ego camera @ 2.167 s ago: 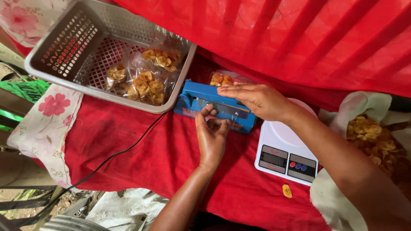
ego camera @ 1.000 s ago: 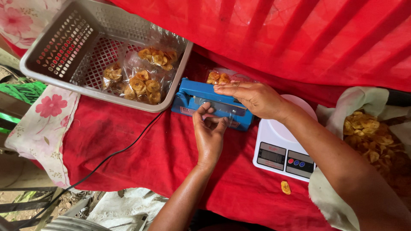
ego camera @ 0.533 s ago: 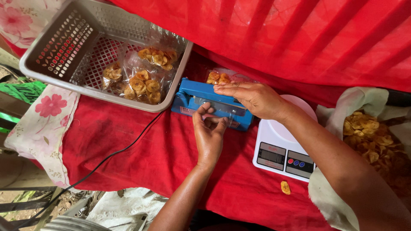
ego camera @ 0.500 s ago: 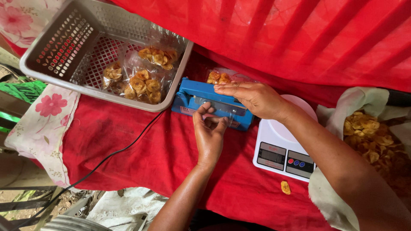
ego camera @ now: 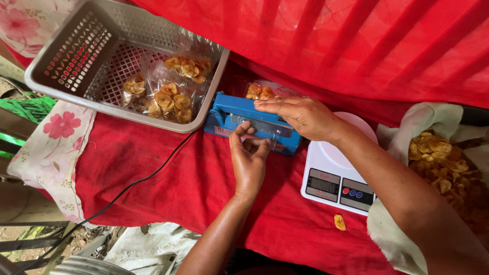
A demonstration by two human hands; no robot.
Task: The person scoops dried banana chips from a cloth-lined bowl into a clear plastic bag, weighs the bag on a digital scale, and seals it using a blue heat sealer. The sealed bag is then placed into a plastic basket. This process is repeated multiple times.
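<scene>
Sealer: the blue heat sealer (ego camera: 252,122) sits on the red cloth (ego camera: 168,188), between the grey basket (ego camera: 66,56) and the white scale (ego camera: 336,178).
Long side: the sealer's long side runs left to right, dipping a little toward the scale.
Chip bag: a clear bag of yellow chips (ego camera: 265,91) lies across the sealer. The full part pokes out on the far side, and the open end comes out on the near side.
Right hand: the right hand (ego camera: 300,116) lies flat on top of the sealer bar, fingers stretched out toward the basket. It holds nothing; it looks to be pressing down.
Left hand: the left hand (ego camera: 248,160) is just in front of the sealer, on the near side. Its fingertips are curled close together and pinch the clear edge of the bag.
Which hand is nearer: both hands touch the work. The right one is on top, the left one is at the near edge.
Cord: a black cord (ego camera: 142,181) runs from the sealer across the cloth and off the near left edge.
Other things: sealed chip bags (ego camera: 170,94) lie in the basket, loose chips (ego camera: 443,163) sit in a pale cloth on the right, and one dropped chip (ego camera: 340,222) lies near the scale.
</scene>
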